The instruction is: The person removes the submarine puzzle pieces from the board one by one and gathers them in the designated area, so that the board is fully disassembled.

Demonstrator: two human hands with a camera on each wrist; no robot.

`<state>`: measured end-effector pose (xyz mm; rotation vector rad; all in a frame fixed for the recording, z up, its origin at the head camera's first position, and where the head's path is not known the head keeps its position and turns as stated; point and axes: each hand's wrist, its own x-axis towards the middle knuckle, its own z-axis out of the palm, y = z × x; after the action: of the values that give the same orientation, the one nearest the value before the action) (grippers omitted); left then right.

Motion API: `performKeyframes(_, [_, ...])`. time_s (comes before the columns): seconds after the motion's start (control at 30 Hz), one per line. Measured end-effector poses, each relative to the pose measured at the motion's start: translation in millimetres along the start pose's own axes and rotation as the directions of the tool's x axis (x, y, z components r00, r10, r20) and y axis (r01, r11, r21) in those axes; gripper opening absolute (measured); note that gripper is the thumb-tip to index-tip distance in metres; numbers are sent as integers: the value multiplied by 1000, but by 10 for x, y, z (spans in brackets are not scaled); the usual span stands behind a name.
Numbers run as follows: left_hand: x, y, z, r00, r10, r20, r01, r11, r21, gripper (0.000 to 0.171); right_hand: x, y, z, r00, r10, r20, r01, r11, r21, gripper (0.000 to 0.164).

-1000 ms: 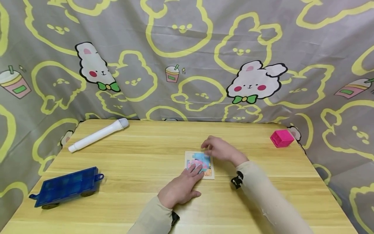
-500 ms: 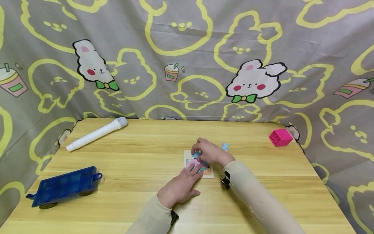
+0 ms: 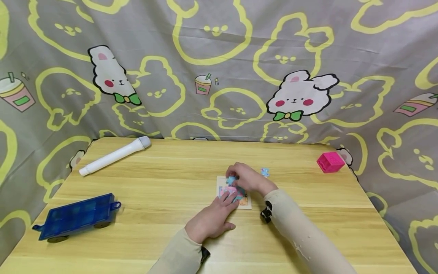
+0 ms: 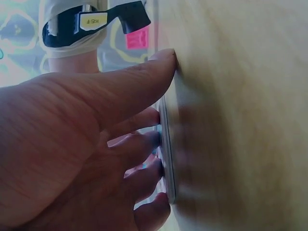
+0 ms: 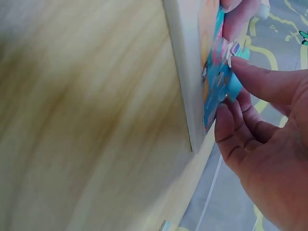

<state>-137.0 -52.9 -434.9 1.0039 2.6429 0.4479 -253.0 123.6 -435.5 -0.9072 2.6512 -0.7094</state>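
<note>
A small jigsaw puzzle in a pale frame (image 3: 249,206) lies mid-table, its picture pink, blue and orange. My left hand (image 3: 213,219) rests its fairly straight fingers on the near left part of the puzzle, thumb out to the side. Over the far part, my right hand (image 3: 249,179) pinches a light blue puzzle piece (image 5: 235,86) between thumb and fingers. The right wrist view shows this piece tilted up from the blue picture area, beside the raised edge of the frame. A loose blue puzzle piece (image 3: 265,172) lies on the table behind the right hand.
A white toy microphone (image 3: 114,156) lies at the back left. Nearer on the left stands a blue toy wagon (image 3: 78,216) with dark wheels. A pink cube block (image 3: 330,162) sits near the right back edge. A patterned curtain (image 3: 236,76) hangs behind the table.
My right hand has moved left from the puzzle's far right corner onto its far part, where it now grips a piece. The loose piece has come into view. My left hand has stayed put.
</note>
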Motion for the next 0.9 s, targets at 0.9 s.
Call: performKeyframes(0.9, [12, 13, 18, 1000, -12, 1, 12, 999, -40, 67, -482, 532, -531, 974, 94, -208, -59, 984, 168, 12])
